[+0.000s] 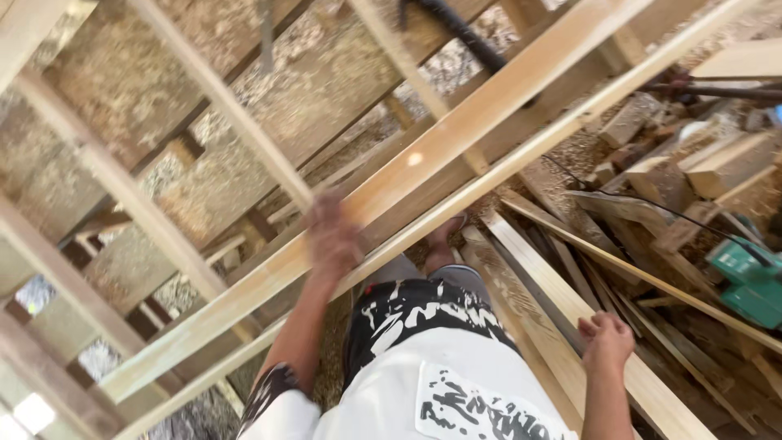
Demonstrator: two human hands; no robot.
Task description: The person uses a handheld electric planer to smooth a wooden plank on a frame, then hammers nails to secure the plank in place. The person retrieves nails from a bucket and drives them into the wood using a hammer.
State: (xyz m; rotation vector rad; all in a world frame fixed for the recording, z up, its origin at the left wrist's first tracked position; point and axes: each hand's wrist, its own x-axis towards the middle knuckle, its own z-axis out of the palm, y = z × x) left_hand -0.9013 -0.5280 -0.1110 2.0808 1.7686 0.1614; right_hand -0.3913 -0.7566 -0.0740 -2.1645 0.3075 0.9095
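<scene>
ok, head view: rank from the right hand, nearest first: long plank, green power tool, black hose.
1. Long plank: upper left of the right hand; the left hand rests on it.
2. Green power tool: to the right, among scrap wood.
3. Black hose: top of frame, farthest.

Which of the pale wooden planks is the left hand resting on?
The left hand rests on the long pale wooden plank running diagonally across the frame; the other pale plank lies lower, beside the right hand.

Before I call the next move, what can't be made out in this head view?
- Left hand on the long plank: motion-blurred, grip unclear.
- Plank ends: cut off by frame edges.
- Right hand: seen from behind, fingers curled; contents hidden.
- Green power tool: cropped at right edge.
- Feet: one hidden behind plank.
</scene>
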